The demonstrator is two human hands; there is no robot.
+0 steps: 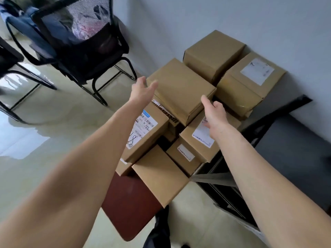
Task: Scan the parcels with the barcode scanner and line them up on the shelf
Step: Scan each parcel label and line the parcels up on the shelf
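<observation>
1. Neither hand is gripping anything: the left hand (pixel 143 90) and the right hand (pixel 215 113) are reaching out with fingers spread.
2. Both arms are stretching towards the top parcel (pixel 180 90), one hand at each side of it.
3. That parcel is sitting on the pile of parcels (pixel 161 172) by the wall.

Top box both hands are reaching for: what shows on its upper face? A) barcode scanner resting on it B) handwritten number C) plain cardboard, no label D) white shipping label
C: the top box, between the open left hand and right hand, shows bare brown cardboard.
</observation>
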